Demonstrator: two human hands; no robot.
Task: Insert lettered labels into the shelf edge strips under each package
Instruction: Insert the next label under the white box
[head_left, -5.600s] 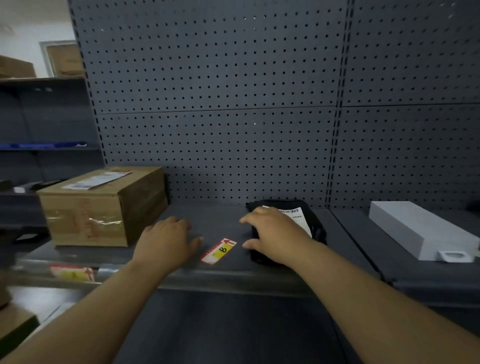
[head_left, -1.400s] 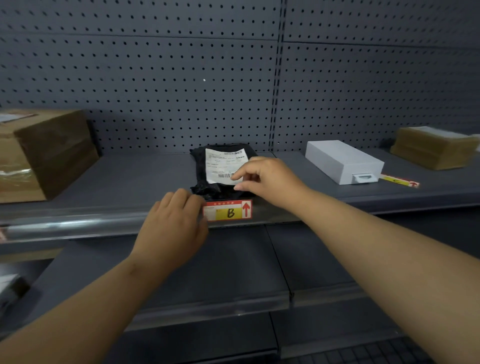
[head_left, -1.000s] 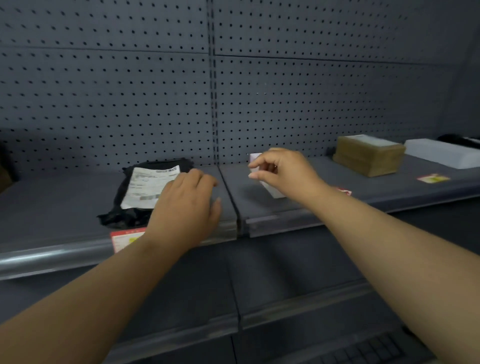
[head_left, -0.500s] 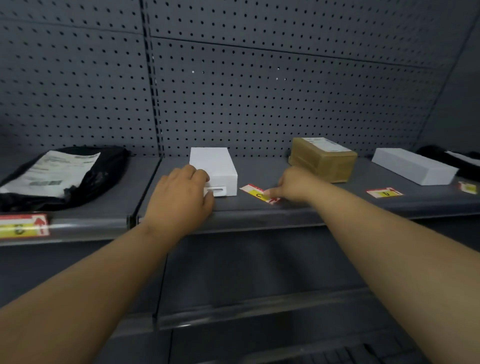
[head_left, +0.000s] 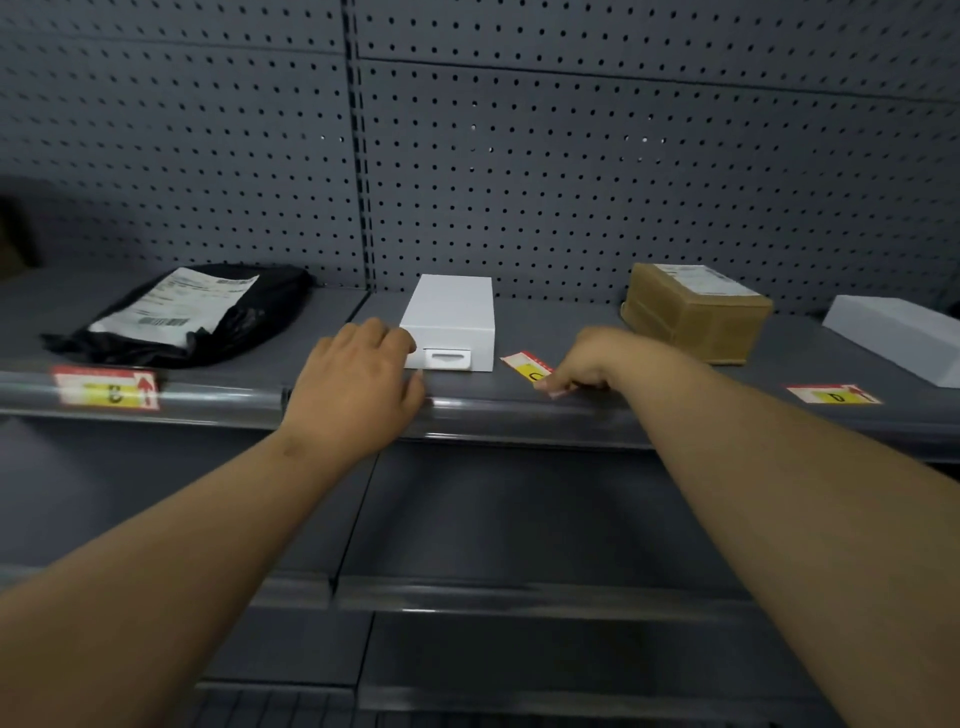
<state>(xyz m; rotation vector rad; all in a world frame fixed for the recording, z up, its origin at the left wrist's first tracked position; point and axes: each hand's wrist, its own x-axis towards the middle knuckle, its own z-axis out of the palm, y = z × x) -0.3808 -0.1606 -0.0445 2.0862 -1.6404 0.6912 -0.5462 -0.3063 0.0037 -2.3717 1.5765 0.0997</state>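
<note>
While reaching over the shelf edge strip (head_left: 519, 411), rests left hand (head_left: 358, 387) loosely curled and empty just beside the white box (head_left: 452, 312). Pinches, with right hand (head_left: 589, 361), near end of the C label (head_left: 522, 364) lying on the shelf (head_left: 566, 322) between white box and brown box (head_left: 696, 317). Backed by grey pegboard (head_left: 623, 182).

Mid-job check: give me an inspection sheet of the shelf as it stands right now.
Surface: grey shelf, edge strip along its front.
Job's things: inserted label in the strip under the black mailer bag; second label on the shelf beside the small white box; third label on the shelf beside the cardboard box; larger white box at far right.
Clutter: nothing seen.
Hands: left hand rests at the shelf edge, empty; right hand pinches the second label.
Cables: nothing seen.
Surroundings: pegboard back wall, lower shelf below.
</note>
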